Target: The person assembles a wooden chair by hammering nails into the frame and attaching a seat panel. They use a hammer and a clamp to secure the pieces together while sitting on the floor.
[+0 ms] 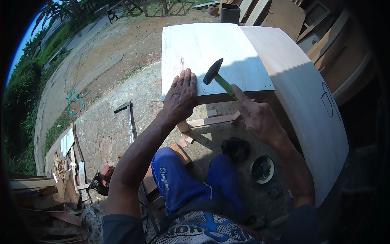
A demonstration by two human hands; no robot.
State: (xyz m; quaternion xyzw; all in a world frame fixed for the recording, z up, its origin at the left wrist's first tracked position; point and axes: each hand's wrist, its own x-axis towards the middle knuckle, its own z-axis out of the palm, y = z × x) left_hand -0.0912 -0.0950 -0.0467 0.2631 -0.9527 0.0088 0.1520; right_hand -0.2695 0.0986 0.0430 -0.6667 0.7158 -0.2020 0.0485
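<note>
A pale wooden panel [203, 44] lies in front of me on a wooden frame, whose rail [211, 121] shows below its near edge. My left hand [181, 95] rests on the panel at that near edge, fingers stretched out and laid flat. Wrapped round the green handle of a hammer [226, 86], my right hand [260, 120] is by the near edge, right of the left hand. The dark hammer head is over the panel, its tip pointing away from me; whether it touches the surface I cannot tell. Small dark nail-like dots line the panel's near edge.
A long pale board [308, 97] with a drawn mark stands along the right. On the ground are a bar clamp [131, 118], a red power tool [106, 174], wood scraps [69, 183], a round container [262, 169] and a black bag [235, 149]. Boards [284, 18] lean at the back right.
</note>
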